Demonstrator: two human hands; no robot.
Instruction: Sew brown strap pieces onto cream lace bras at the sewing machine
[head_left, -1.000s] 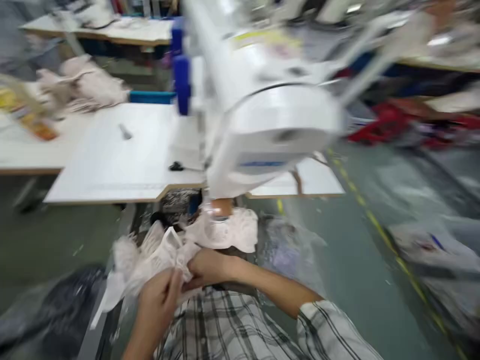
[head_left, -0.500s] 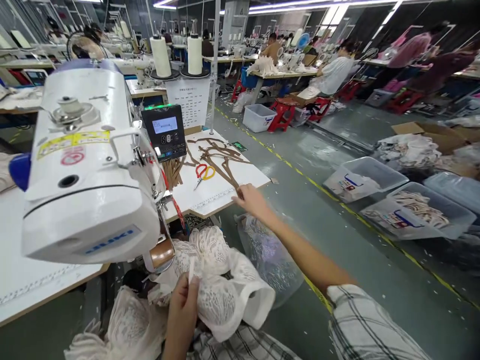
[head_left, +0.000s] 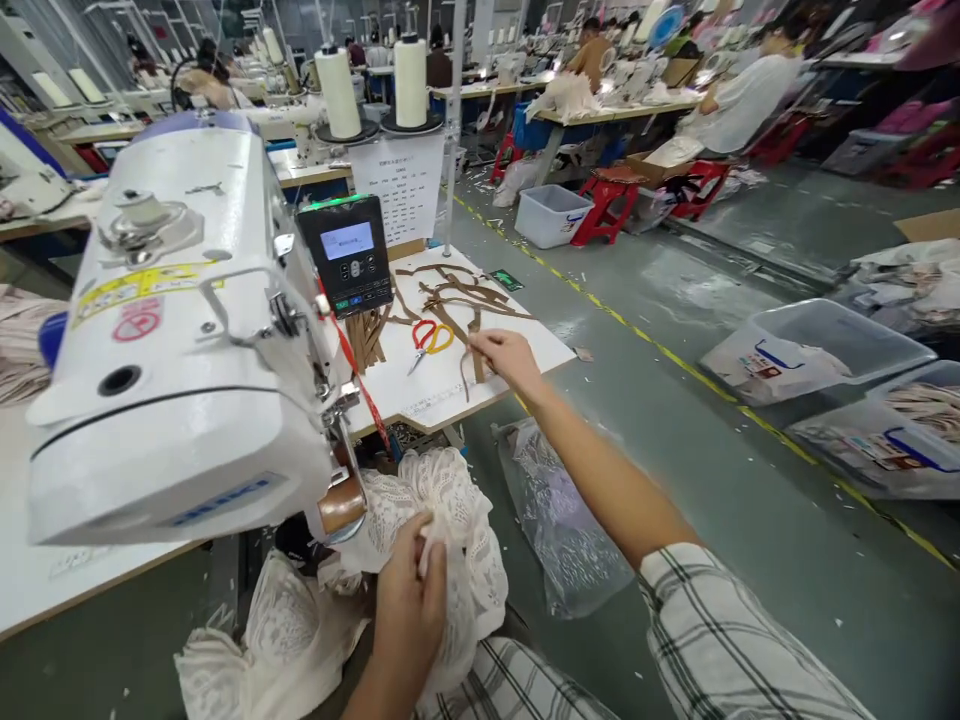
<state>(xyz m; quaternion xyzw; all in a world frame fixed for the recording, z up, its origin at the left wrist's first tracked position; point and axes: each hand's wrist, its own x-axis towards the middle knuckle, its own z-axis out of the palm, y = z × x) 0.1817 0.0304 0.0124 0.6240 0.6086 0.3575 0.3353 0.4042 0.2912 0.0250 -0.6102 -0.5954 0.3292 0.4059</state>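
Observation:
My left hand (head_left: 411,596) is closed on a bunch of white lace fabric (head_left: 459,510) held over my lap, just below the sewing machine (head_left: 172,330). My right hand (head_left: 504,355) reaches out to the table's right end and pinches a brown strap piece (head_left: 475,352) lifted from a scatter of brown straps (head_left: 450,292). Red-and-yellow scissors (head_left: 427,338) lie just left of that hand.
A black control panel (head_left: 346,255) stands on the white table (head_left: 439,385), with thread cones (head_left: 411,80) behind. A clear plastic bag (head_left: 559,520) hangs by my right knee. Grey bins (head_left: 825,350) sit on the floor at right. Other workers sit at distant tables.
My view swung from the machine's left side to its right. My right hand left the lace, reached to the table edge and picked up a brown strap; the left hand kept the lace.

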